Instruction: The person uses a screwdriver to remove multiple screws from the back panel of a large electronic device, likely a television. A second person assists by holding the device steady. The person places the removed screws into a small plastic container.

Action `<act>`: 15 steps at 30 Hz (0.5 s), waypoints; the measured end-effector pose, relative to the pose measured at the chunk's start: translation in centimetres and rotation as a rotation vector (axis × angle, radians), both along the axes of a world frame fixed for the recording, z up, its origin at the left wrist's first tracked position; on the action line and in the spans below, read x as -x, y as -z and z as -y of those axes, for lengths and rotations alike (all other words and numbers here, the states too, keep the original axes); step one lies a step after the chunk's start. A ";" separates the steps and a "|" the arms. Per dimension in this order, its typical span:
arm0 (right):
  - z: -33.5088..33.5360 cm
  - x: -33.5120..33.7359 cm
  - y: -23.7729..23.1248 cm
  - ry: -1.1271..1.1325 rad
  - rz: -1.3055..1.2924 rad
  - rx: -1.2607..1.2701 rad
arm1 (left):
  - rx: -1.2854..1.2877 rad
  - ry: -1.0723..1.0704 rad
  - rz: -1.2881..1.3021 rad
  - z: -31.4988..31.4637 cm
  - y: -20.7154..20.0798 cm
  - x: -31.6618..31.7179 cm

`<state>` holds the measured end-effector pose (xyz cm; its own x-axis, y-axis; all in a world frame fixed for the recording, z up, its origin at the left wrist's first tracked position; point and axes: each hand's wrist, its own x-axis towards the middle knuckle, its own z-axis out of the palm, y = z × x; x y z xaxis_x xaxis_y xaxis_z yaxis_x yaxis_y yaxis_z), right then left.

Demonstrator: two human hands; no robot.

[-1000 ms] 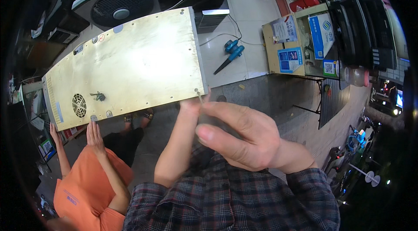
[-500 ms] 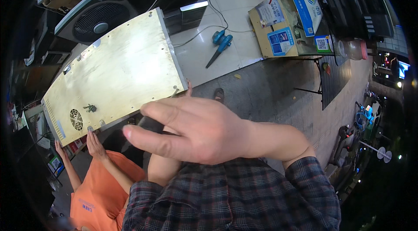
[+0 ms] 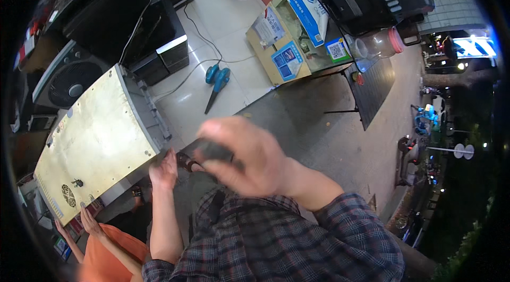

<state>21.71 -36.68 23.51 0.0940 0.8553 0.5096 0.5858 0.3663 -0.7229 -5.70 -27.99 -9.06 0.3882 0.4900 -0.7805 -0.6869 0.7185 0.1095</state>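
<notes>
My right hand (image 3: pixel 245 155) is raised in front of my chest, its fingers curled around a dark, handle-like object (image 3: pixel 215 150). Motion blur hides what kind of object it is. To its left is my left hand (image 3: pixel 163 171), palm showing and fingers loosely apart, close to the near right corner of a large pale metal panel (image 3: pixel 98 133). The panel forms one face of a grey-sided casing and has a round vent grille, slots and small screws. A small dark clump (image 3: pixel 78 182) lies on it beside the grille. I cannot tell whether my left hand touches the casing.
A person in orange (image 3: pixel 114 250) has both hands at the casing's near left edge. A blue blower (image 3: pixel 217 82) with a black nozzle lies on tiles, near cables. Beyond are a fan-like unit (image 3: pixel 74 82), a cardboard box (image 3: pixel 268 72), a glass-topped counter and a clear jar (image 3: pixel 385 43).
My view has swung right, so the casing sits further left and lower. My right hand has moved off the panel's corner, still around the dark object. My left hand has come into clear sight.
</notes>
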 end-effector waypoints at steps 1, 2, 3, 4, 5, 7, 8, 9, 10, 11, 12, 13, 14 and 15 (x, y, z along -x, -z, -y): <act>1.6 -2.6 0.8 0.050 0.029 0.064 | 0.078 0.074 -0.062 1.0 -0.5 0.2; 3.5 -5.1 1.1 0.097 0.083 0.094 | 0.160 0.143 -0.117 2.1 -1.0 0.4; 5.5 -7.5 1.4 0.154 0.051 0.083 | 0.123 0.190 -0.215 3.8 -1.0 0.4; 7.9 -9.7 1.5 0.221 0.022 0.077 | 0.093 0.326 -0.243 5.3 0.7 1.9; 10.6 -12.1 1.3 0.299 0.002 0.080 | 0.087 0.454 -0.365 6.7 1.4 1.7; 15.3 -17.6 -0.6 0.466 0.090 -0.020 | 0.097 0.636 -0.625 9.8 5.5 5.6; 17.7 -20.1 -1.8 0.564 0.092 -0.082 | 0.117 0.689 -0.834 11.1 7.3 7.6; 19.7 -21.8 -2.9 0.641 0.073 -0.157 | 0.053 1.353 -0.998 10.5 6.8 7.0; 21.5 -23.4 -4.1 0.711 0.041 -0.240 | -0.053 1.570 -1.087 11.2 6.5 6.9; 22.6 -25.3 -5.4 0.740 0.041 -0.320 | -0.117 1.490 -1.095 12.6 6.1 6.7; 24.1 -27.1 -6.0 0.788 0.065 -0.379 | -0.159 1.386 -1.070 13.4 5.6 5.4; 25.3 -28.6 -6.6 0.830 0.090 -0.430 | -0.192 1.310 -1.037 14.2 5.3 4.2; 25.9 -29.9 -7.0 0.834 0.023 -0.484 | -0.217 1.287 -1.009 14.3 5.4 2.8; 26.3 -31.3 -7.0 0.862 0.088 -0.434 | -0.241 1.268 -0.979 14.6 5.6 1.5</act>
<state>53.02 -62.93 30.54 0.5472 0.2459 0.8001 0.8239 0.0102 -0.5666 -7.17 -42.57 -14.66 0.0436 0.4002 -0.9154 0.6998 0.6417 0.3139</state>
